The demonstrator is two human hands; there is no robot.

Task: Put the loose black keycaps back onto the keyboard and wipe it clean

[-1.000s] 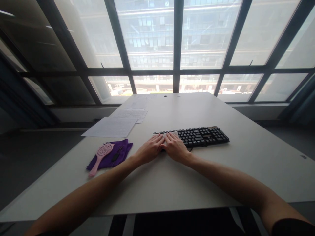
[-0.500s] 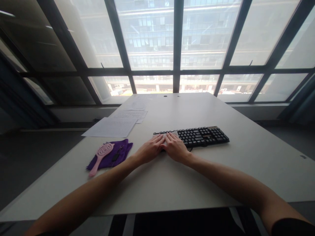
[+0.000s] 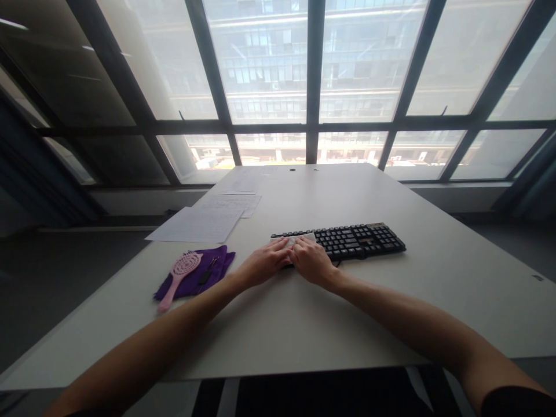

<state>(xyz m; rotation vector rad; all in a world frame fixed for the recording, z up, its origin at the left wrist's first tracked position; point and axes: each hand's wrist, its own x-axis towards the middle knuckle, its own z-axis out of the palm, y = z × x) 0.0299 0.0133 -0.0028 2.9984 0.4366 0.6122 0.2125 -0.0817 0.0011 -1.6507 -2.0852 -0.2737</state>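
A black keyboard [image 3: 357,241] lies on the white table, and a white tissue [image 3: 309,237] covers its left end. My left hand [image 3: 266,260] rests on the tissue, its fingers stretched out flat and pointing right. Beside it, almost touching, my right hand [image 3: 313,260] has its fingers bent, and they pinch the tissue near its middle. The keys beneath the tissue and both hands are hidden.
Left of my left forearm, a pink hairbrush [image 3: 179,278] and a small dark item [image 3: 205,274] lie on a folded purple cloth [image 3: 191,286]. Sheets of paper [image 3: 195,225] are spread along the table's left edge. Large windows [image 3: 269,63] stand beyond the table [image 3: 278,330].
The fingers of my right hand have curled in from lying flat and drawn together on the tissue. My left hand stays nearly in place, and the keyboard has not visibly moved.
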